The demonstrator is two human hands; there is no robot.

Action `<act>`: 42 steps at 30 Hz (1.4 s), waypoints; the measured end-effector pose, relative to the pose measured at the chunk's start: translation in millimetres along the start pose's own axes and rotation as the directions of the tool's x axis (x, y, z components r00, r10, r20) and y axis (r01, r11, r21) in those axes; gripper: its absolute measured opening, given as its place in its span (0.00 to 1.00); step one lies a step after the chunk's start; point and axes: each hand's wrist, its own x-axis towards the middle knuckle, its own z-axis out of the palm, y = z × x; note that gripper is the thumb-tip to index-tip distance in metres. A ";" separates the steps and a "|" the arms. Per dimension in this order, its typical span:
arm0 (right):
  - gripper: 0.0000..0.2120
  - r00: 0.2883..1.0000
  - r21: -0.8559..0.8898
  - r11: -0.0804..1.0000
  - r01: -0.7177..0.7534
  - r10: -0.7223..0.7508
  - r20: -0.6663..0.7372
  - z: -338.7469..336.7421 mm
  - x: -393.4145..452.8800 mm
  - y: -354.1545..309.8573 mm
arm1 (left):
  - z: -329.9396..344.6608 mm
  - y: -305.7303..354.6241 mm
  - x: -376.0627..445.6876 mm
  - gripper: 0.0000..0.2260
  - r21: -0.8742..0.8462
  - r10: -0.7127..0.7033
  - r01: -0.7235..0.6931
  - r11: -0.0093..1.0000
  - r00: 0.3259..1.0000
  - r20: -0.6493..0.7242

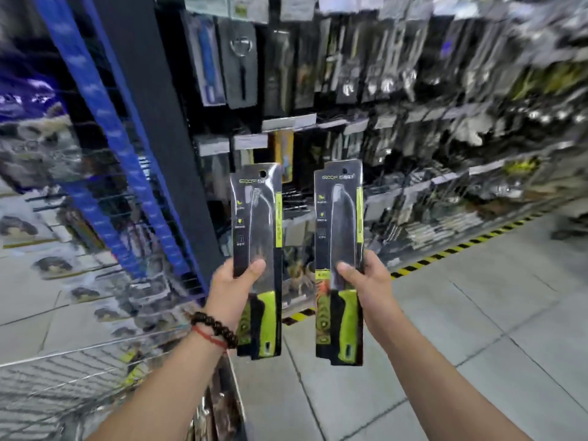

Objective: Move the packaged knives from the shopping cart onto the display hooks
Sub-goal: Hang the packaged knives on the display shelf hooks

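Both arms outstretched, left hand (234, 289) gripping one upright packaged knife (259, 249), right hand (366, 281) gripping a second knife pack (340, 249)

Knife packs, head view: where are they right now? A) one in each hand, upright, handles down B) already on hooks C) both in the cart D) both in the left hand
A: the left hand grips one knife pack and the right hand grips the other knife pack, both upright with green handles down, in front of the display, not hung.
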 end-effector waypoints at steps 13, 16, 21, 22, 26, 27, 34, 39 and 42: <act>0.02 0.984 -0.061 0.998 0.018 -0.028 -0.176 -62.0 70.2 -18.6 | 106.1 14.3 55.6 0.15 -0.115 0.073 -0.054 0.992 0.983 0.168; 0.02 0.993 -0.098 0.995 0.006 -0.018 -0.118 -51.4 104.9 -11.1 | 108.7 8.5 81.3 0.15 -0.085 0.053 -0.041 0.996 0.989 0.138; 0.04 1.000 -0.169 0.985 -0.018 0.015 -0.025 -21.2 177.9 1.9 | 102.2 -8.1 138.5 0.19 -0.132 -0.028 0.034 0.991 0.999 0.040; 0.05 1.000 -0.183 0.983 -0.027 0.028 0.001 -15.3 192.4 4.6 | 99.2 -14.3 150.7 0.22 -0.150 -0.057 0.058 0.987 0.998 0.008; 0.07 0.993 -0.230 0.971 -0.058 0.080 0.088 4.0 242.2 11.0 | 88.6 -23.9 185.7 0.21 -0.175 -0.089 0.076 0.982 0.994 -0.065; 0.07 0.991 -0.241 0.969 -0.058 0.085 0.103 9.1 253.5 11.5 | 86.9 -24.0 192.1 0.19 -0.174 -0.104 0.088 0.981 0.991 -0.085; 0.03 0.955 -0.308 0.946 -0.101 0.179 0.236 34.8 312.2 26.6 | 72.7 -34.6 226.6 0.16 -0.150 -0.132 0.105 0.983 0.975 -0.179; 0.03 0.914 -0.340 0.932 -0.127 0.243 0.325 46.9 352.0 34.0 | 73.5 -37.2 244.7 0.19 -0.113 -0.144 0.117 0.987 0.952 -0.270; 0.12 0.880 -0.368 0.924 -0.102 0.256 0.400 55.5 381.5 45.3 | 77.8 -28.9 254.6 0.05 -0.168 -0.179 0.130 0.977 0.929 -0.324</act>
